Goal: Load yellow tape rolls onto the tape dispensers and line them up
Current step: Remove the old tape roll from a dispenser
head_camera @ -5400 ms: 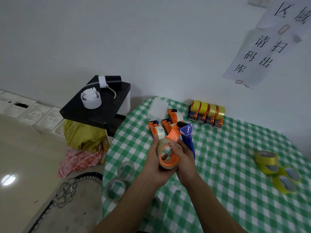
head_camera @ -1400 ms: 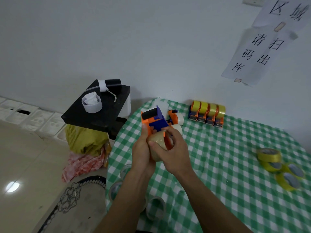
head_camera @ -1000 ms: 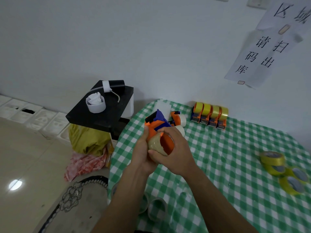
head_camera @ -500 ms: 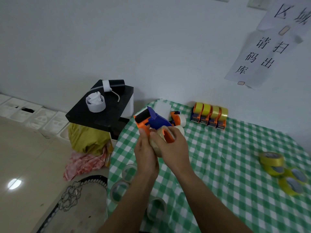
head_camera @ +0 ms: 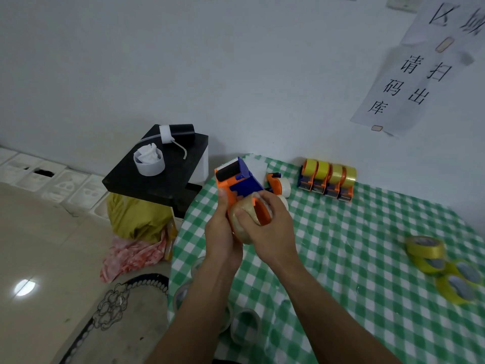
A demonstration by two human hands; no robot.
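The orange dispenser [head_camera: 237, 181] is gripped by the left hand [head_camera: 223, 232] so the clear roll [head_camera: 242, 222], grasped by the right hand [head_camera: 267, 227], can be pulled off. 3 yellow rolls [head_camera: 425, 249] wait nearby.

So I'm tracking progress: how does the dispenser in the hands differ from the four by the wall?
The held dispenser is lifted off the table, gripped by the left hand and right hand; the four lined-up dispensers rest side by side on the tablecloth. The held dispenser carries a pale, clear-looking roll; the four carry yellow rolls. All have orange bodies.
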